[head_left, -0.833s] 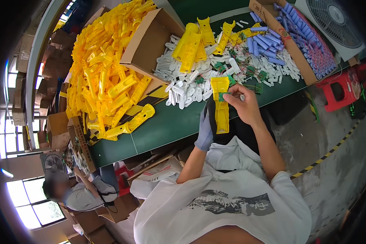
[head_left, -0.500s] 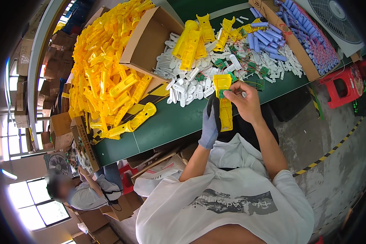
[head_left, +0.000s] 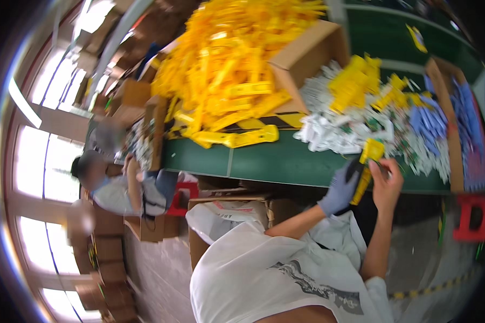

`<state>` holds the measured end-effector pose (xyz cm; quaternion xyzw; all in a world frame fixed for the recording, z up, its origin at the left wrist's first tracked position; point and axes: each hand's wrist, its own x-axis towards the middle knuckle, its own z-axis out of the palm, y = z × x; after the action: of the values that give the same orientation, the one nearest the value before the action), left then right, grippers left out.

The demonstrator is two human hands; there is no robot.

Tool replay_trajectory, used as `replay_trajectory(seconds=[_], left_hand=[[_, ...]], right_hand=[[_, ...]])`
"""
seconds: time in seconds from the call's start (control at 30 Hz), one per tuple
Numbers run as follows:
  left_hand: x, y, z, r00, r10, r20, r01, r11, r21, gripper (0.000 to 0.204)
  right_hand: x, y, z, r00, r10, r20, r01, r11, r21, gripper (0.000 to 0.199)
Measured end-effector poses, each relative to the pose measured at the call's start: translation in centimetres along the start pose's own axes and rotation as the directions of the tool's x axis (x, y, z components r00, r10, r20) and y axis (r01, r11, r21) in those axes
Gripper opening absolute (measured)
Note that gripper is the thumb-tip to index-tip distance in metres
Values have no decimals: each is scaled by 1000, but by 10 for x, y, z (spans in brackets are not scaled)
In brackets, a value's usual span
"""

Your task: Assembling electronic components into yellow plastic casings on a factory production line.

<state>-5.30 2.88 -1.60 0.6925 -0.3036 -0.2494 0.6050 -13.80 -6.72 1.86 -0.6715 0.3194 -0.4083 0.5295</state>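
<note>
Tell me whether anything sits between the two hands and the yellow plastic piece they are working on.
Nothing visible does. The gloved left hand grips the yellow plastic piece directly, and the bare right hand touches its upper end, above the green table.

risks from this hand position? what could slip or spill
1. The long yellow plastic part is held only near its top by the gloved left hand and bare right hand; its free lower end could swing or slip out.
2. The white pieces heaped near the green table edge could get knocked off.
</note>
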Motion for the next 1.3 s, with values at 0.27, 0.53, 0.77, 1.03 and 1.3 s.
replay_trajectory(seconds=[0.27, 0.53, 0.77, 1.03, 1.3], left_hand=[[-3, 16, 4, 997, -49, 51, 62, 954, -292, 41], [9, 9, 9, 946, -273, -175, 207, 924, -323, 36], [7, 11, -20, 980, -155, 121, 196, 703, -683, 31], [4, 12, -4, 1000, -3, 25, 12, 921, -390, 25], [3, 22, -8, 996, 6, 88, 23, 948, -317, 32]], right_hand=[[-3, 9, 2, 999, 33, -15, -33, 999, 32, 15], [3, 22, -8, 986, 129, -109, -112, 982, 151, 29], [2, 10, -15, 985, 169, 37, -171, 983, 69, 11], [-4, -16, -13, 942, 217, 255, -232, 972, 31, 15], [0, -15, -19, 944, 13, 330, -4, 1000, -27, 15]])
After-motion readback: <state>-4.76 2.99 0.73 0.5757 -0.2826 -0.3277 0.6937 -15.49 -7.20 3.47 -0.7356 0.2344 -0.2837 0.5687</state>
